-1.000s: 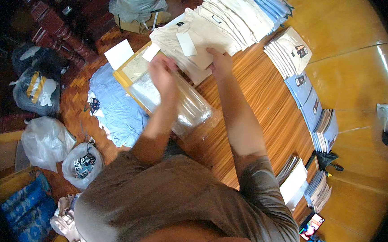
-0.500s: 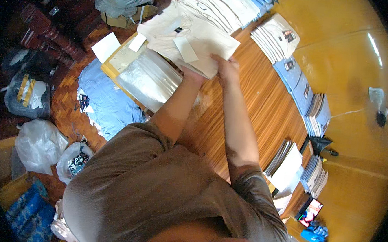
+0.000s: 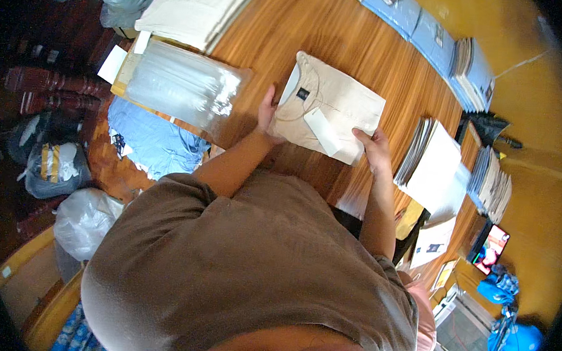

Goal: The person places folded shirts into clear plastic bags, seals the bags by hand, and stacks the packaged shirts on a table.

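Note:
A folded beige T-shirt is held between my two hands over the wooden table, its round collar toward the left. A blank white hang tag lies on its front, and a small dark label shows inside the neck. My left hand grips the collar-side edge, its thumb up and its other fingers partly hidden by the shirt. At the near right corner, my right hand pinches the shirt with the thumb on top and the fingers underneath.
Clear plastic bags lie in a pile to the left, beside a stack of pale folded shirts. Blue folded shirts line the far right edge. White sheets lie right of my right hand. Blue cloth is heaped below the table's left side.
The T-shirt has come away from the pale stack, nearer to me, and turned in my hands. It now looks folded smaller. The whole view has shifted too.

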`<move>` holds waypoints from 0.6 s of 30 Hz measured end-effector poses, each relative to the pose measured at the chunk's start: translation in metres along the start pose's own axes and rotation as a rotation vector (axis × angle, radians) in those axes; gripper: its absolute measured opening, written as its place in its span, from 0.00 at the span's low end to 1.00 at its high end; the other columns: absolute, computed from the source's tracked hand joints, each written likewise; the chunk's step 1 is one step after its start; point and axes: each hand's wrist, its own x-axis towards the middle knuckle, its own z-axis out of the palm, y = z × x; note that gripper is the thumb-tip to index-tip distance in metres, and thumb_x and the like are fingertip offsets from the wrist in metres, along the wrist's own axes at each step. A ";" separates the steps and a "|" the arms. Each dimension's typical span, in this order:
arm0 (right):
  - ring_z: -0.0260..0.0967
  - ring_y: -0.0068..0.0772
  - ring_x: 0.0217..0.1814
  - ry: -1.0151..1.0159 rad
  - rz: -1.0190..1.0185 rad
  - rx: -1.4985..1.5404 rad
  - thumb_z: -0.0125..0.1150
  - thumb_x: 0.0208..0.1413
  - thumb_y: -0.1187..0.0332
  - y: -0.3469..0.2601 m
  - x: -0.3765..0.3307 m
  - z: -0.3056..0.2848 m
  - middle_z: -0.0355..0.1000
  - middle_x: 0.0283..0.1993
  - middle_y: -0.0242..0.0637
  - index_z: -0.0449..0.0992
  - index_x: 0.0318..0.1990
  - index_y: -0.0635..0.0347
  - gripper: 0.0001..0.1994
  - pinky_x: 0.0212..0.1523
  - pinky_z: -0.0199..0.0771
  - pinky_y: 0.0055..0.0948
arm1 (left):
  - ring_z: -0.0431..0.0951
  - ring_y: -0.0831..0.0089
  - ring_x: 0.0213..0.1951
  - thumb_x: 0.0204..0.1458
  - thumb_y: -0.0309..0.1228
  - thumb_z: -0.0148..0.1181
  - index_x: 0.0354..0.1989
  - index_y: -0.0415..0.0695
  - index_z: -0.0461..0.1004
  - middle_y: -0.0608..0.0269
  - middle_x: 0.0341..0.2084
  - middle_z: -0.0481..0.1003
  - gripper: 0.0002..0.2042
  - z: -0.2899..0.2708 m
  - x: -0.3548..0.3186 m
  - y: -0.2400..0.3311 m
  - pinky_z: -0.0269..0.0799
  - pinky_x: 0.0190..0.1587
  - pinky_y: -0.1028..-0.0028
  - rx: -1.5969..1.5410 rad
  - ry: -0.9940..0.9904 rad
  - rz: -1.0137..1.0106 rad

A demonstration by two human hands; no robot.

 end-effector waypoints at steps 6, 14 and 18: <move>0.76 0.39 0.60 0.137 -0.175 -0.489 0.77 0.55 0.65 0.025 -0.029 -0.025 0.78 0.59 0.47 0.77 0.59 0.64 0.26 0.62 0.75 0.38 | 0.84 0.67 0.49 0.67 0.34 0.60 0.63 0.37 0.74 0.55 0.51 0.83 0.20 -0.015 -0.027 -0.012 0.80 0.54 0.63 1.182 0.453 0.006; 0.64 0.45 0.76 -0.421 -0.911 -1.202 0.72 0.54 0.63 0.001 -0.076 0.009 0.68 0.73 0.38 0.75 0.63 0.51 0.27 0.72 0.70 0.40 | 0.83 0.75 0.42 0.58 0.24 0.71 0.54 0.36 0.79 0.60 0.45 0.85 0.16 -0.012 -0.033 -0.019 0.81 0.46 0.71 1.433 0.573 0.089; 0.70 0.43 0.71 -0.522 -1.013 -1.132 0.66 0.58 0.66 0.043 -0.049 -0.025 0.73 0.69 0.35 0.75 0.63 0.51 0.24 0.68 0.75 0.39 | 0.83 0.75 0.45 0.59 0.23 0.70 0.57 0.37 0.77 0.61 0.47 0.84 0.18 -0.011 -0.040 -0.017 0.82 0.47 0.71 1.374 0.572 0.080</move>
